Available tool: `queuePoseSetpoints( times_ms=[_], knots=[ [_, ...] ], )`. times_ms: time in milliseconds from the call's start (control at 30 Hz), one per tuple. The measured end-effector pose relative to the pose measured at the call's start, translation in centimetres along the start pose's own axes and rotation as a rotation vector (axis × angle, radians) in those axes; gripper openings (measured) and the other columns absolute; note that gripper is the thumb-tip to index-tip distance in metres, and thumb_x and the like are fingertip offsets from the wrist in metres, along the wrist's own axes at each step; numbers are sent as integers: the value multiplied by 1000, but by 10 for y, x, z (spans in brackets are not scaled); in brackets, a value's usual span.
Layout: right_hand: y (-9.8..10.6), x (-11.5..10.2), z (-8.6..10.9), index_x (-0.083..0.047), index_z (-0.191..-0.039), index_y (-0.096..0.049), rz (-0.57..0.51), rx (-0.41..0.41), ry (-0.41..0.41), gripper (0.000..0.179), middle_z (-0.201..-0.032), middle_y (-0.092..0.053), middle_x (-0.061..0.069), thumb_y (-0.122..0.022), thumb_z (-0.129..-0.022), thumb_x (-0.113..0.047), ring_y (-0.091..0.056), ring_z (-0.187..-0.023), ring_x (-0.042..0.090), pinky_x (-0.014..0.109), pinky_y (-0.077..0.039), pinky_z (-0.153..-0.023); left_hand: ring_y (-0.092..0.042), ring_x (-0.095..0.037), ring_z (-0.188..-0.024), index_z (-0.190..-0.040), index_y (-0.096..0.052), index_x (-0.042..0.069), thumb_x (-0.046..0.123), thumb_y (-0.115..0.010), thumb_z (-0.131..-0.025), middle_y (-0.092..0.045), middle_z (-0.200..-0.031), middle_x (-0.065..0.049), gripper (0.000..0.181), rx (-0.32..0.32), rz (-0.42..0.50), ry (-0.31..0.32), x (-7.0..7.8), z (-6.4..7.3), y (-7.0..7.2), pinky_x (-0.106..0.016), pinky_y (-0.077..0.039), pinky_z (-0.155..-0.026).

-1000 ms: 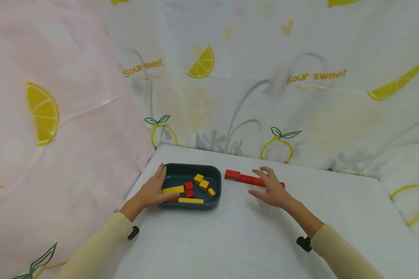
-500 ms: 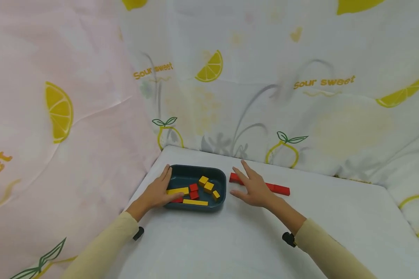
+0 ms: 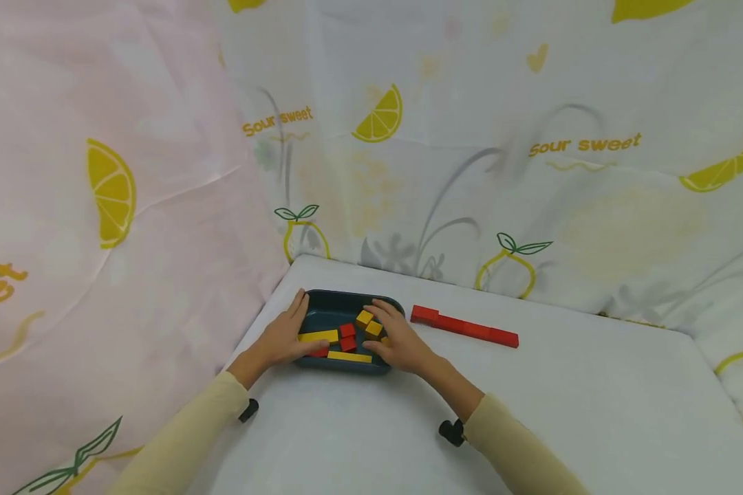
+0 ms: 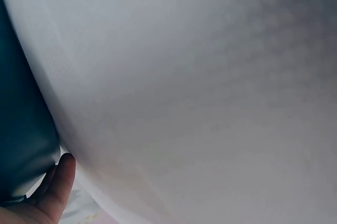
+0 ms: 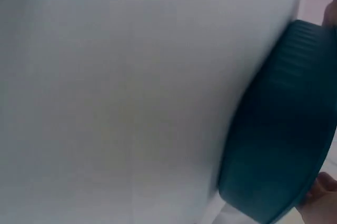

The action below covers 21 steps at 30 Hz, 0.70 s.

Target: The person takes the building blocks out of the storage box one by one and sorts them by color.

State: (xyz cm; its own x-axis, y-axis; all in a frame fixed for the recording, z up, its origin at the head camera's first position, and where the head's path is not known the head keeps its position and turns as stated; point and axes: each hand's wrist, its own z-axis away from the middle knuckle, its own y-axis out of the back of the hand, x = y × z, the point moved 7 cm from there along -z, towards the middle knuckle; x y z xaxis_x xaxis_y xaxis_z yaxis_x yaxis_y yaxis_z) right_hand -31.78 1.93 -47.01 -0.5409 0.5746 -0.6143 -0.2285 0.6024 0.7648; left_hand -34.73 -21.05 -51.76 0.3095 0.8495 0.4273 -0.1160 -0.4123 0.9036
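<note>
My left hand (image 3: 281, 338) lies against the left end of the dark teal tray (image 3: 334, 298), fingers stretched along its far corner and thumb over the near rim. In the left wrist view its fingers (image 4: 60, 187) stand straight beside the tray's outer wall (image 4: 23, 113). Over the tray's right end, my right hand (image 3: 404, 344) has its fingers and thumb spread above yellow cubes (image 3: 364, 318), partly covering them. Also in the tray lie red cubes (image 3: 347, 337), a long yellow block (image 3: 318, 336), a flat yellow strip (image 3: 349, 357) and a red block (image 3: 318, 353) partly under the left thumb.
Right of the tray, a row of red blocks (image 3: 464, 326) runs across the white table (image 3: 371, 426), its left block the tallest. Lemon-printed cloth (image 3: 470, 137) hangs behind the table, and pink cloth (image 3: 179, 261) hangs on the left.
My right hand has moved left from above the red row to the tray's right end, uncovering the row. The left hand stays at the tray. The head view has shifted slightly.
</note>
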Motion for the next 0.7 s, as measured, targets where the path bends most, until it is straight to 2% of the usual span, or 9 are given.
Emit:
queuePoseSetpoints(
  times_ms=[167, 333, 433, 533, 700],
  knots=[
    [-23, -8, -7, -12, -149, -41, -37, -54, 32, 66, -160, -31, 14, -71, -92, -24, -36, -144, 31, 50, -38, -113, -35, -44, -143, -157, -12, 0, 69, -55, -87, -6, -166, -18, 108, 6, 8, -11, 2, 0, -4, -60, -35, -111],
    [-33, -13, -15, -9, -146, -46, -29, -97, 67, 62, -152, -45, 11, -72, -91, -24, -44, -139, 27, 47, -40, -113, -35, -44, -143, -158, -13, 1, 67, -54, -89, -7, -166, -17, 104, 26, 8, -14, 7, -2, -3, -61, -36, -110],
    [-39, -16, -20, -6, -140, -52, -64, -117, 84, 56, -142, -56, 11, -73, -91, -22, -54, -128, 26, 43, -46, -107, -36, -44, -143, -158, -13, 0, 65, -55, -90, -7, -166, -17, 102, 26, -5, -15, 9, -3, -2, -61, -37, -110],
    [-48, -18, -30, -7, -133, -60, -97, -138, 64, 46, -130, -65, 9, -73, -90, -18, -62, -113, 24, 35, -53, -98, -36, -44, -142, -157, -13, 0, 65, -54, -91, -6, -166, -18, 102, 21, -19, -14, 8, -3, 2, -60, -38, -110],
    [-66, -20, -47, -9, -120, -69, -106, -212, 21, 30, -113, -72, 6, -73, -90, -15, -66, -95, 13, 18, -53, -84, -37, -44, -141, -158, -13, 0, 67, -51, -92, -7, -166, -19, 101, 29, -25, -1, 3, -4, 1, -60, -38, -109]
  ],
)
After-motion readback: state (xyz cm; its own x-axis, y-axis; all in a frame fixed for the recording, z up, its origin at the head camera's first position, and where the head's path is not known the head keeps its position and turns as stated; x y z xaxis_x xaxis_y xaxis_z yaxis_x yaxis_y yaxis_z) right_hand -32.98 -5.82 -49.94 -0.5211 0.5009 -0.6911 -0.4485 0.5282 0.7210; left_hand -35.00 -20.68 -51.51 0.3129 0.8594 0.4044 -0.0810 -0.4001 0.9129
